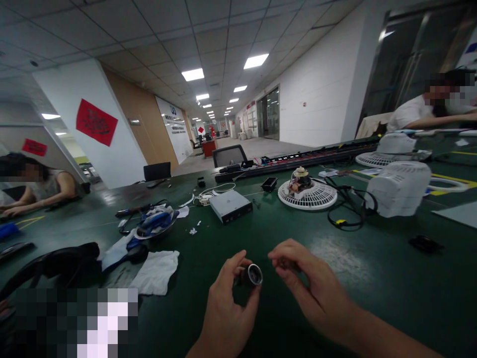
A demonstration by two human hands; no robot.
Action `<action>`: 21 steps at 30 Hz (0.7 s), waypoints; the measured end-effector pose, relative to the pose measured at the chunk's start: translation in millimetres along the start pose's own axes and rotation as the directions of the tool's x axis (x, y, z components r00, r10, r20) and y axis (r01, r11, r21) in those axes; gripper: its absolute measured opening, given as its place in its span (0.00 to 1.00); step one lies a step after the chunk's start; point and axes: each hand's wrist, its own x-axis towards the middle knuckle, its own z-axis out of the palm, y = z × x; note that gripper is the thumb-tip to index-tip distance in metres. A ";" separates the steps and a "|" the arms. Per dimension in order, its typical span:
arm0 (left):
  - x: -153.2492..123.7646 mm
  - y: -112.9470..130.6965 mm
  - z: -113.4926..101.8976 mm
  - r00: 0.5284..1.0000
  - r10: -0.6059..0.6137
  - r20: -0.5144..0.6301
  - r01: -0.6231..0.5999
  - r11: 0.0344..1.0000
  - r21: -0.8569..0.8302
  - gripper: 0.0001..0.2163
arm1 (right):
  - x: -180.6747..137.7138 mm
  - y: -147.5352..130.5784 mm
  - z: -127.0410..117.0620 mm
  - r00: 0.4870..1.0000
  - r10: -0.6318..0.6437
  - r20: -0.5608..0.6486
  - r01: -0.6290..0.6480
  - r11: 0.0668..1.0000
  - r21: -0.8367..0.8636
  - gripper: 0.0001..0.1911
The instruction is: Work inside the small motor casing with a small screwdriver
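Observation:
Between the thumb and fingers of my left hand (231,303) is a small black cylindrical part (254,274) with a silver rim, its round open end turned toward my right hand. What kind of part it is, I cannot make out. My right hand (311,286) hovers just to the right of it, apart from it, with thumb and fingers curled together. Anything inside those fingertips is hidden or too small to name. Both hands are above the dark green table (276,328). Beyond them lies a grey optical disc drive (231,203).
A white fan grille with a motor (307,191), a white plastic housing (399,189) and black cable (346,219) lie beyond and right. Left are a crumpled white cloth (158,271), a dish with blue cloth (156,223) and black headphones (55,263). People sit at both sides.

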 end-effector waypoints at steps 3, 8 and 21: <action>-2.2 -0.7 0.5 1.000 0.016 0.012 -0.016 0.999 -0.042 0.28 | -1.1 -4.8 7.2 0.993 0.015 0.114 -0.007 0.997 -0.074 0.19; -5.9 -2.3 3.7 0.994 0.101 0.034 -0.100 0.994 -0.048 0.25 | -1.5 -3.6 16.8 0.980 0.139 0.141 -0.115 0.979 -0.166 0.18; -6.9 -12.1 -151.2 0.844 -0.487 -0.226 0.403 0.296 0.866 0.37 | 0.1 8.4 9.0 0.998 0.056 -0.010 -0.057 0.973 -0.222 0.14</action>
